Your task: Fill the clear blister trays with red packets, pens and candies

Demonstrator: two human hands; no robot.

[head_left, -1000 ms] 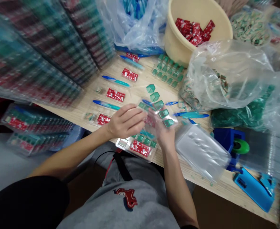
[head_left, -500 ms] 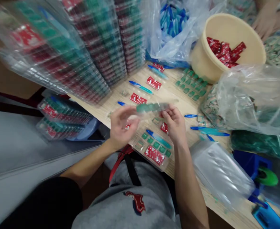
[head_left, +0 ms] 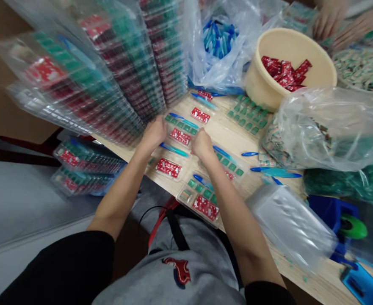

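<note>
- Head view: both hands were out over the wooden table (head_left: 227, 135), set on a clear plastic tray (head_left: 181, 129) that lay flat just in front of the tall stacks of filled trays (head_left: 125, 80).
- Left hand (head_left: 153, 132) sat at the tray's left edge, fingers curled down over it; whether they pinched the rim or only pressed on it could not be told.
- Right hand (head_left: 201, 144) sat at the tray's right edge, fingers likewise bent under and hidden from the camera; grasp uncertain.
- The tray showed a row of green tiles, a blue pen (head_left: 184, 122) and a red packet (head_left: 180, 136) between the two hands.
- Judgement on handling: thin blister plastic will flex, so even pressure from both sides and a level tray should keep the loose pieces in their pockets.
- Judgement: the stack face is close; a nudge could topple it, so slow movement beside it is advised.
- Nearby: further filled trays (head_left: 202, 199) toward the table's near edge, a cream tub (head_left: 262, 84) of red packets, clear bags (head_left: 329, 123) of small parts, and another person's hands (head_left: 329, 19) at the far corner.
- Writing: white print on the red packets, too blurred to read; no brand legible anywhere.
</note>
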